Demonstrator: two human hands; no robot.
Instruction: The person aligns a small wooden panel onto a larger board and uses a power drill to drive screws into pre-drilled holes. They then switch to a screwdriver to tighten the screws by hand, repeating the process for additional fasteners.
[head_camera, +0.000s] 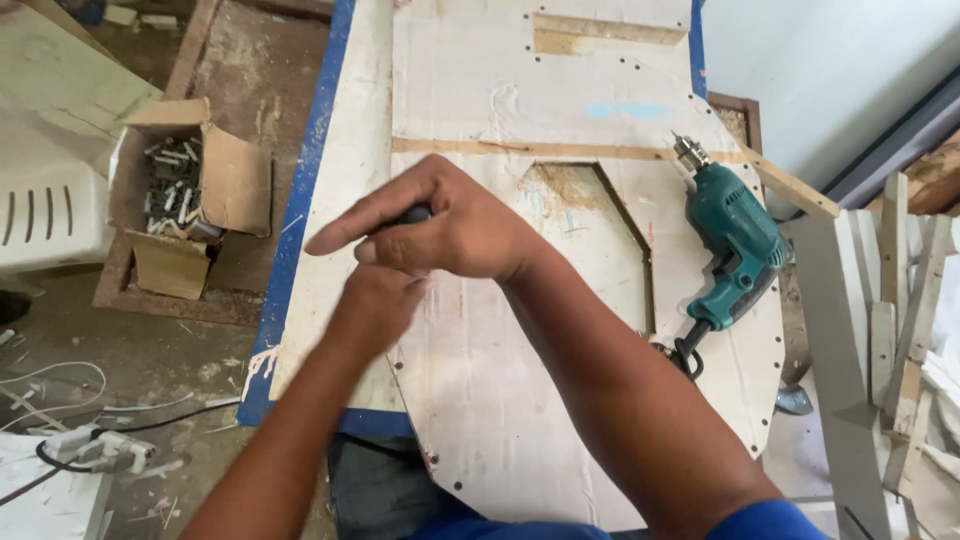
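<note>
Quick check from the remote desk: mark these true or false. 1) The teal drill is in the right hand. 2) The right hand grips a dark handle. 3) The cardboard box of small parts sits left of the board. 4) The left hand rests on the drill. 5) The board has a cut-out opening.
1) False: the teal drill lies on the board, apart from the right hand.
2) True: a dark handle shows in its grip.
3) True: the cardboard box sits left of the board.
4) False: the left hand is under the right hand, far from the drill.
5) True: the cut-out lies beyond the hands.
</note>
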